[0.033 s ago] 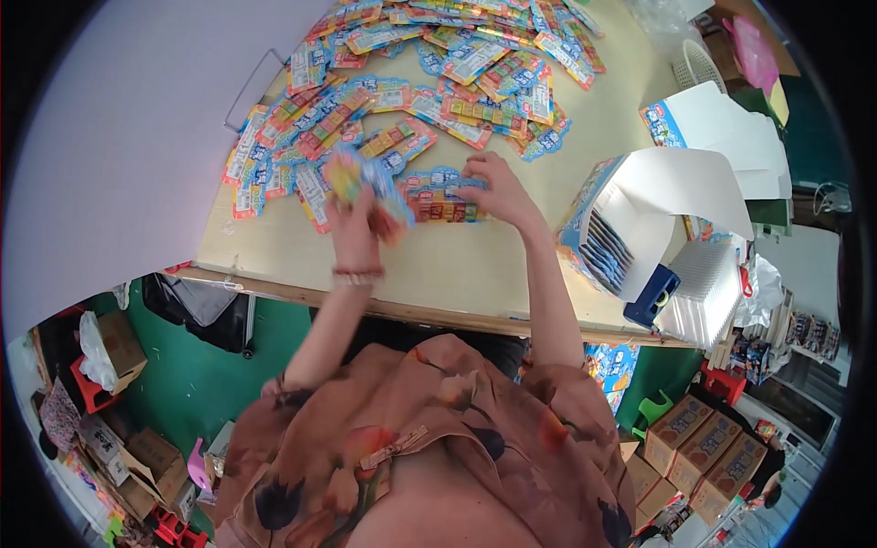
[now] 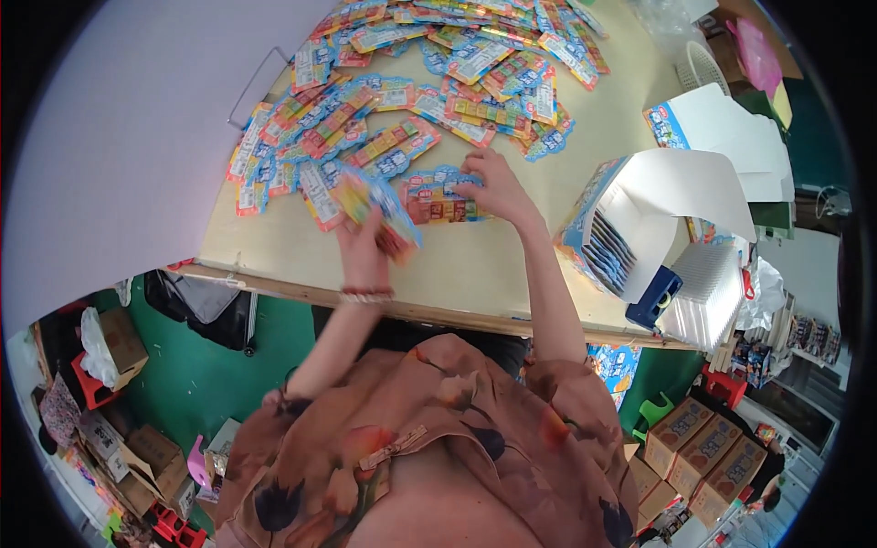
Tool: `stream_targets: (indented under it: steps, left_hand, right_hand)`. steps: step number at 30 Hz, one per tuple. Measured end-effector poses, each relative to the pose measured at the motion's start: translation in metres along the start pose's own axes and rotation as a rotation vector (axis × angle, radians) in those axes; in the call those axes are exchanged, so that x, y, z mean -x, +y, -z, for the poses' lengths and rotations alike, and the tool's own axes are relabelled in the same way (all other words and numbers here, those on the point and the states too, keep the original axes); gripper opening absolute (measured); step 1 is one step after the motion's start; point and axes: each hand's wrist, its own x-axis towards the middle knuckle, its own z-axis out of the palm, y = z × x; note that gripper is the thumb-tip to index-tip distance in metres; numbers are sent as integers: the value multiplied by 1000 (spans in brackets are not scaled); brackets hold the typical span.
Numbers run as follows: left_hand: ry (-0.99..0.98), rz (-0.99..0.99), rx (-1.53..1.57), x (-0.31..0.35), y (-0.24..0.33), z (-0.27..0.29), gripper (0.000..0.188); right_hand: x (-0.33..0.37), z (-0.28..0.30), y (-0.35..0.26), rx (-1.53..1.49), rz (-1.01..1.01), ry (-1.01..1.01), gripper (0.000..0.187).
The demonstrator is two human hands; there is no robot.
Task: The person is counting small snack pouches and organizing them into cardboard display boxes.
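Observation:
My left hand [image 2: 364,258] is closed round a few colourful candy packets [image 2: 388,224], tilted and blurred by motion, just above the table's near part. My right hand [image 2: 501,190] has its thumb and curled fingers on the upper right part of another candy packet [image 2: 445,203], which shows a row of coloured pieces under a blue top. The two hands are apart, with that packet between them. Beyond them a loose heap of similar candy packets [image 2: 493,114] spreads over the far and left side of the table [image 2: 457,265].
On the right stands an open white-lined display box [image 2: 662,187] with a row of packets [image 2: 607,251] inside. Beside it are a blue tape dispenser [image 2: 654,298] and a stack of clear plastic trays [image 2: 703,297]. A white panel [image 2: 137,137] borders the left side.
My left hand has shifted a little right and toward me with its packets. My right hand stays at its packet.

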Motion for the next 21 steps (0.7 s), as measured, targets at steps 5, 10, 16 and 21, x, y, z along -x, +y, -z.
stream_targets:
  steps: [5,10,16,21]
  left_hand:
    - [165,92,84,54,-61,-2,37]
    - [224,59,-26,44,-77,-23,41]
    - [224,45,-73,48,-72,-28,40]
    - [155,106,-33,48,-67,-19,34]
  right_hand:
    - [-9,-19,-43,118,-195,13,35]
    - [-1,-25,-46,-1,-444,-162,39]
    - [29,-3,-62,-288,-220,-325,65]
    - [48,-15,-60,-224,-170,-219,93]
